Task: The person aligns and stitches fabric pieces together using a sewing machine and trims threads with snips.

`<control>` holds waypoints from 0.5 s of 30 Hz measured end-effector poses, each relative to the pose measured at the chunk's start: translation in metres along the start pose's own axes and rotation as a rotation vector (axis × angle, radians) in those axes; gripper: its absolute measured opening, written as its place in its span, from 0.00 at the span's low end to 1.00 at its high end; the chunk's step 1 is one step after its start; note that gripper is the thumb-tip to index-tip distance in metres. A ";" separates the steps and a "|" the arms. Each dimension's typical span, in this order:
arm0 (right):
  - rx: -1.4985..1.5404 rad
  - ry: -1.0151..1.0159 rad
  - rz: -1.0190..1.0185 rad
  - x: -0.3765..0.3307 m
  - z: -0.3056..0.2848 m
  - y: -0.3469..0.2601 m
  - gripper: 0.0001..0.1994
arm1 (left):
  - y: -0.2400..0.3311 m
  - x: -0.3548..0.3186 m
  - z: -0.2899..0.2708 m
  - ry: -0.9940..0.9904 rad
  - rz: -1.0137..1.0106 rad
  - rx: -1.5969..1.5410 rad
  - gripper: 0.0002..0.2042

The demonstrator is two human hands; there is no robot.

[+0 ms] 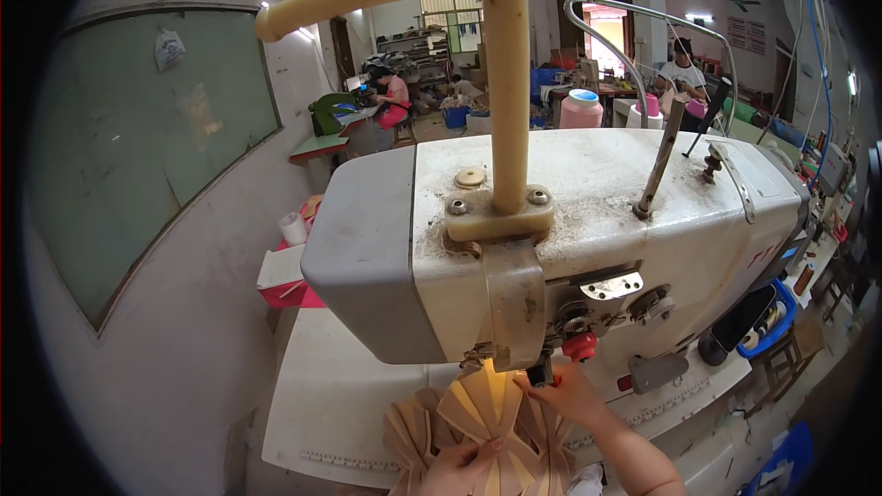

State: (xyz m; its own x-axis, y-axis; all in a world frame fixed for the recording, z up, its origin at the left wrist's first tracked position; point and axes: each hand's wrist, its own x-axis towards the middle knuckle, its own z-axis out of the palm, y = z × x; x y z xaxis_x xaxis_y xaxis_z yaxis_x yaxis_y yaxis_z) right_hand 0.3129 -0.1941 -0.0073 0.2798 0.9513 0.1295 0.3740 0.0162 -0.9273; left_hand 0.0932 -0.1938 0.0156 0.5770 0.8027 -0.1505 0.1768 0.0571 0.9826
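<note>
Left hand (459, 468): I grip the near edge of the tan piece (491, 418), thumb on top.
Tan piece: fanned panels on the table (322, 404), just under the needle.
Right hand (565, 395): my fingers press the piece's far edge beside the needle.
Sewing machine (560, 239): white and dusty, over both hands.

Bare forearms, hands (514, 432) (no sleeves)
</note>
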 end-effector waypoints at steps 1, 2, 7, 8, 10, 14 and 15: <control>0.074 -0.049 0.071 -0.002 0.002 -0.002 0.14 | -0.001 0.000 0.000 0.010 0.010 0.009 0.16; 0.148 -0.099 0.140 -0.003 0.004 -0.003 0.14 | -0.002 0.001 0.000 0.018 0.022 0.018 0.16; 0.237 -0.071 0.166 -0.005 0.006 0.001 0.14 | -0.001 0.008 -0.001 0.025 0.078 0.076 0.15; 0.308 -0.063 0.149 -0.005 0.006 0.003 0.14 | 0.001 0.011 -0.002 0.022 0.101 0.089 0.15; 0.308 -0.050 0.163 -0.007 0.005 -0.014 0.13 | 0.005 0.017 -0.005 0.021 0.176 0.114 0.14; 0.329 -0.066 0.170 -0.008 0.000 -0.017 0.12 | 0.011 0.034 -0.013 -0.071 -0.174 0.300 0.19; 0.328 -0.064 0.171 -0.008 -0.003 -0.017 0.12 | 0.009 0.038 -0.013 -0.073 -0.174 0.300 0.19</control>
State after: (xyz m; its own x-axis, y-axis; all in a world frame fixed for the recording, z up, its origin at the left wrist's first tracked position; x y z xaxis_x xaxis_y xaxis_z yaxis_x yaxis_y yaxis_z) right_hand 0.3069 -0.2025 0.0085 0.2537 0.9660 -0.0492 0.0204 -0.0562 -0.9982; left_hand 0.1065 -0.1546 0.0202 0.5710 0.7514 -0.3305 0.4972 0.0038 0.8676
